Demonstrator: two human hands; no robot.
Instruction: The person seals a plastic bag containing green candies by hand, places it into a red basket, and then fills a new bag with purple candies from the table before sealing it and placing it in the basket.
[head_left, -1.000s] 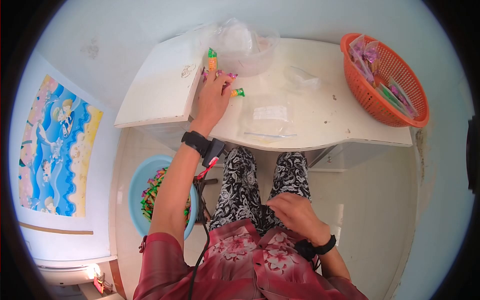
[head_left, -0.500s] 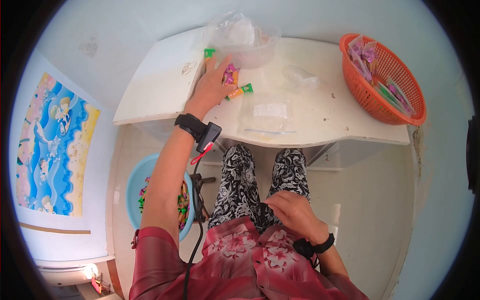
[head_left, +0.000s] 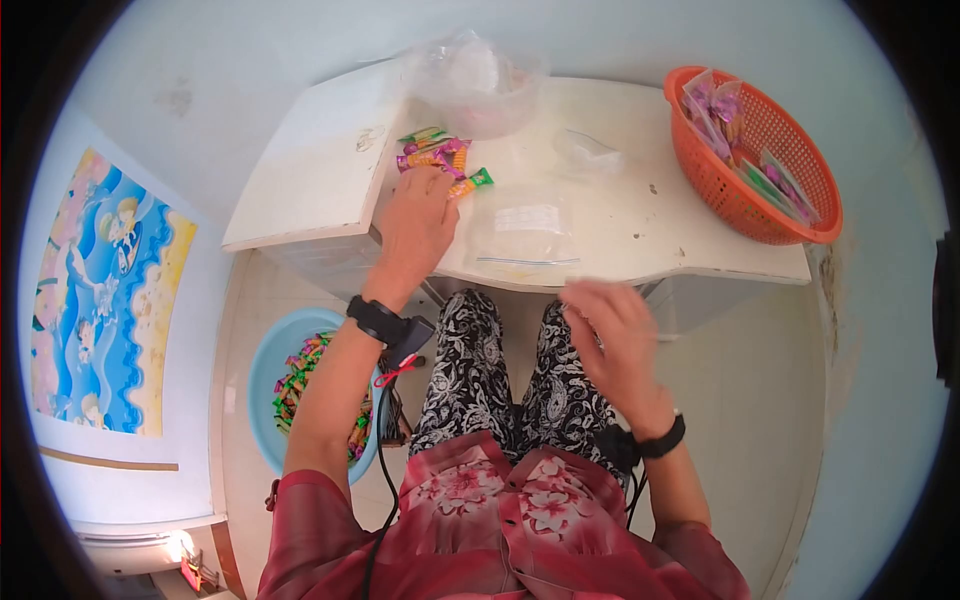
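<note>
1. since the earlier frame the right hand [head_left: 615, 325] has lifted off the lap to just below the bench [head_left: 620, 215] edge. the left hand [head_left: 418, 222] has drawn back from the far tub toward the near edge.
2. bench: white. an orange basket [head_left: 720, 190] of filled packets stands at its right end. a blue basin [head_left: 262, 380] of loose wrapped sticks sits on the floor at left.
3. clear tub [head_left: 475, 85], plastic-lined, stands at the far edge. a clear zip bag [head_left: 522, 228] lies flat near the front edge, right of the left hand.
4. left hand: palm down on the bench, forearm extended, grip apart and clamped on nothing. fingertips at the sticks; contact cannot be told.
5. right hand: motion-blurred, raised over the knees, fingers loosely apart, nothing held.
6. wrapped sticks [head_left: 435, 155]: a small cluster just beyond the left fingertips, in front of the tub, with one lying slightly apart at right.
7. judgement: gathering sticks for bagging appears in hand. the next move calls for the left grip closing on the cluster and the right hand holding the bag mouth open.
</note>
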